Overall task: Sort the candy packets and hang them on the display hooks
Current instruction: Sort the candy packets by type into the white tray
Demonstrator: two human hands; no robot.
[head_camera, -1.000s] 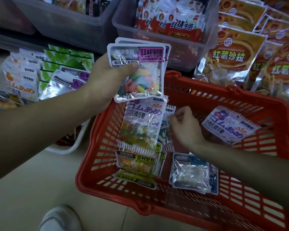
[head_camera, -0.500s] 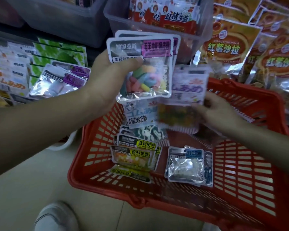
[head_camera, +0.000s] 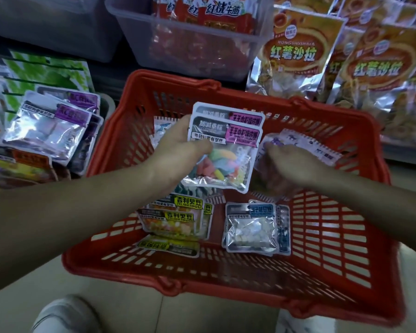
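My left hand [head_camera: 178, 152] grips two stacked pink-labelled gummy packets [head_camera: 228, 150], thumb across the front, low over the red basket [head_camera: 120, 111]. My right hand [head_camera: 291, 164] is just to their right, its fingers curled on a white and purple candy packet [head_camera: 305, 146] against the basket's right side. On the basket floor lie yellow-labelled jelly bean packets [head_camera: 175, 219] at the left and blue-labelled packets of white candy [head_camera: 250, 229] in the middle. A shark-print packet [head_camera: 163, 128] peeks out behind my left hand.
Purple-labelled silver packets [head_camera: 51, 126] and green packets [head_camera: 46, 73] lie to the left of the basket. Clear bins [head_camera: 190, 44] with red packets stand behind it. Orange snack bags [head_camera: 298, 54] fill the right. My shoe [head_camera: 63, 316] is on the floor below.
My left hand has lowered the pink-labelled packets down into the basket. My right hand has carried the white and purple packet down and to the right.
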